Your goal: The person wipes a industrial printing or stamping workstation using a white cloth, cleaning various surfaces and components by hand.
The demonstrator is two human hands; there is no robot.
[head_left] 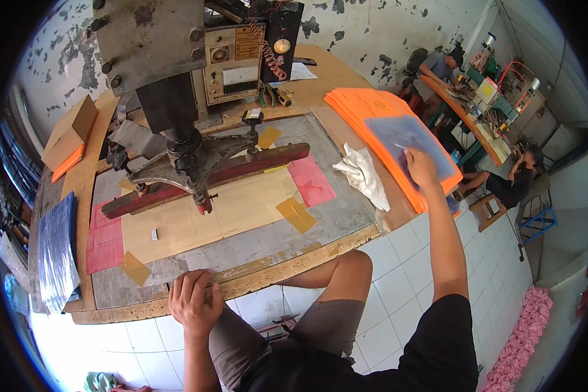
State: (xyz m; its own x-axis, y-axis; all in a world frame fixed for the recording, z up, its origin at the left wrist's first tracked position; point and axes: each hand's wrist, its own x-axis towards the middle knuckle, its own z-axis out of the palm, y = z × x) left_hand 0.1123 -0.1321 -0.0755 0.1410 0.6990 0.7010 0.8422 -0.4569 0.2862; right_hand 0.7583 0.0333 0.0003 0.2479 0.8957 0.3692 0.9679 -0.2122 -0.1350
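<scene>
My left hand [195, 302] rests on the front edge of the worktable [274, 271], fingers loosely bent, with nothing visible in it. Stretched out to the right, my right hand [422, 167] is over a dark blue translucent plastic sheet [408, 134] lying on a stack of orange printed sheets [366, 101]. Its fingers are pinched, and a thin pale streak shows at the tips; whether it is a held thing or a glint I cannot tell. A crumpled white cloth [361, 176] lies beside the stack. Left of it stands a press with a long red bar [242, 175] above a beige panel [209, 219].
Pink pieces [312, 179] and brown tape [296, 215] border the panel, with a small white piece [155, 234] on it. Blue plastic sheets [57, 248] lie at the left edge, near a cardboard box [70, 134]. A control box [234, 62] stands behind. Two people sit at the far right.
</scene>
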